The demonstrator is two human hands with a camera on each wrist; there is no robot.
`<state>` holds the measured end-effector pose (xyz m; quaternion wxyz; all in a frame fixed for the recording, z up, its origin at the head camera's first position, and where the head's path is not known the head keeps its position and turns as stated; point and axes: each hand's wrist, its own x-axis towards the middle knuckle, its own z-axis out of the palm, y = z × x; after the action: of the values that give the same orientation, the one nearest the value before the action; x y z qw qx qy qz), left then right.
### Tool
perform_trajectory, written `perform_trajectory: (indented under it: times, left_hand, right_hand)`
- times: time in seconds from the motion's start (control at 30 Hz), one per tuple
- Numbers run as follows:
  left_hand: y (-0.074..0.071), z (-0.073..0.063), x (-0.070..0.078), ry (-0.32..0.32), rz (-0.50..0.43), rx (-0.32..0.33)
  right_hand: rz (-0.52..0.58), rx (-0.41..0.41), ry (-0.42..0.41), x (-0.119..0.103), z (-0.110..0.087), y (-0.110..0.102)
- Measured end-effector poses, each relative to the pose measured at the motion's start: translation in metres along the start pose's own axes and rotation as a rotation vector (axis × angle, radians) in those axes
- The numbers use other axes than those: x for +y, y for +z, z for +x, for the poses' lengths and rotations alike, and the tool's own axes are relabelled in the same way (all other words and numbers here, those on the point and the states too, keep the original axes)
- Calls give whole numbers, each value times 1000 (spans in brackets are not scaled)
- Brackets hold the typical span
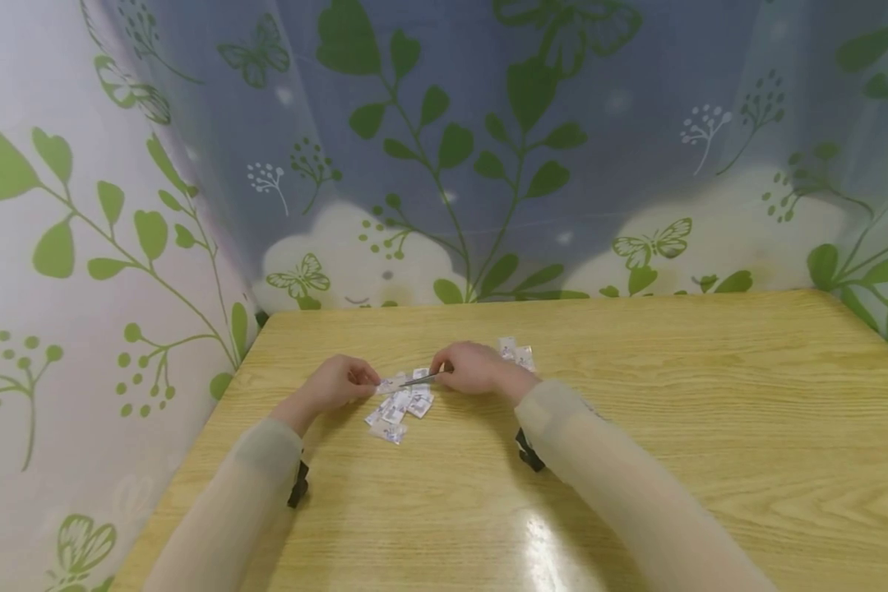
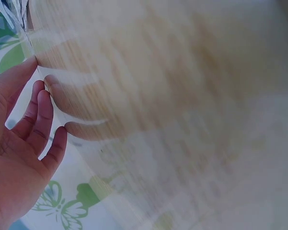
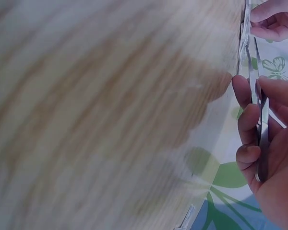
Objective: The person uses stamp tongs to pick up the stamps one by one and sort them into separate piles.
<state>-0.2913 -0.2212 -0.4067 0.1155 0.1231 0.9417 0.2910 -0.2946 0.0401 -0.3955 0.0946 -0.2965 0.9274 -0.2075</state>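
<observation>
In my right hand I hold metal tweezers, thumb and fingers round the arms. Their tips point left over a small printed packet, with the two arms a little apart in the right wrist view. My left hand holds that packet's left edge at the fingertips; its other fingertips rest on the table in the left wrist view. Just below, several similar white and clear packets lie overlapping in a loose pile. Whether the tweezer tips grip the packet is too small to tell.
Behind the right hand lie more small packets, partly hidden by it. All this rests on a wood-grain table. A patterned curtain hangs along the table's back and left edges.
</observation>
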Motion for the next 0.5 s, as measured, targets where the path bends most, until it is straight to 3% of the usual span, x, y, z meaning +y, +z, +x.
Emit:
perform_trajectory:
  times: [0.5]
  left_hand:
    - [1,1,-1,-6,1,-2]
  right_hand:
    - [3,26,-17,-5,0,2]
